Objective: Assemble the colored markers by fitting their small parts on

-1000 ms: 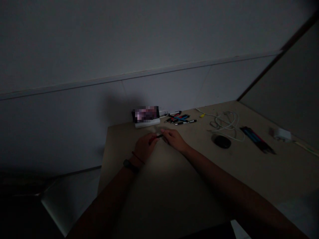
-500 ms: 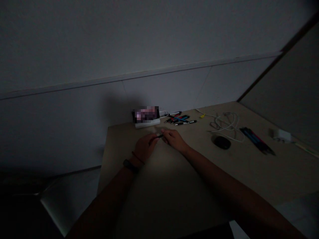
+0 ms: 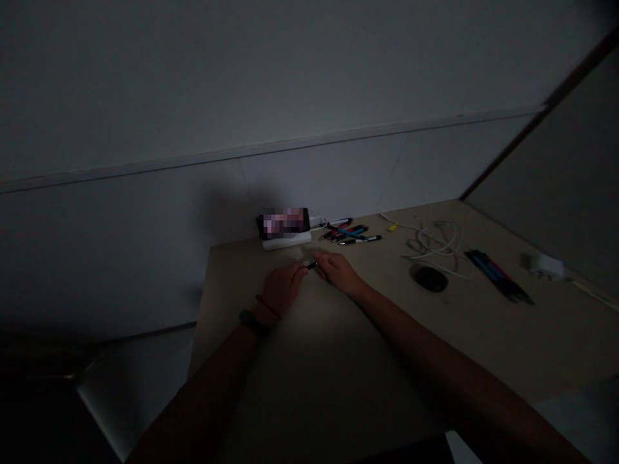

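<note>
Between my two hands, above the table [image 3: 319,361], is a slim dark pen [image 3: 312,265], mostly covered by my fingers; a small glint shows on its exposed part. My left hand [image 3: 283,287], with a dark band and a thin cord at its wrist, pinches the pen's left end. The fingers of my right hand [image 3: 340,273] are closed around the other end. Just behind my right hand lies a loose pile of pens [image 3: 348,232] in black, blue and red, and a black-and-white pen [image 3: 362,240] lies at the pile's front.
A phone [image 3: 284,223] with a lit, pixelated screen leans on a white block [image 3: 287,241] by the wall. To the right lie a white cable [image 3: 452,241], a black mouse [image 3: 431,278], a row of dark pens [image 3: 500,276] and a white adapter [image 3: 546,265]. The room is dim.
Both hands stay almost in place. The pen between them has shifted slightly, and a bright glint now shows near its right end.
</note>
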Demonstrator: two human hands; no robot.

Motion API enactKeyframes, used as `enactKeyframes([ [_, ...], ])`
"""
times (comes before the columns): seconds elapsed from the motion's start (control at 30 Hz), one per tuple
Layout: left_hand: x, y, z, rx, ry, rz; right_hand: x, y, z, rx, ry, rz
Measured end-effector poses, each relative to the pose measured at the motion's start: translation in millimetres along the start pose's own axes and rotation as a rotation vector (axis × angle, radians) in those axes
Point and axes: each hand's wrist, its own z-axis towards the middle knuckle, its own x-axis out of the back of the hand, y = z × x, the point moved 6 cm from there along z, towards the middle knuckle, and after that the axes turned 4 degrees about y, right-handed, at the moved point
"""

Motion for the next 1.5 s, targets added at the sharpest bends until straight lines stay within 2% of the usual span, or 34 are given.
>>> enactKeyframes([
  [0.63, -1.1, 3, -2, -0.031, -0.038, 0.005, -6, 3, -1, -0.049, -0.050, 0.084],
  [0.77, 1.4, 5, -2, -0.009, -0.022, -0.045, -5, 2, -1, -0.047, 0.021, 0.068],
  [0.97, 3.2, 2, -3, 0.005, 0.095, -0.165, -2, 1, -2, -0.002, 0.114, -0.013],
  [1.13, 1.5, 0, -3, 0.015, 0.137, -0.158, 1, 4, -2, -0.043, 0.187, -0.048],
  [1.5, 3.9, 11, -7, -0.044, 0.100, -0.139, -7, 2, -7, -0.060, 0.060, 0.032],
])
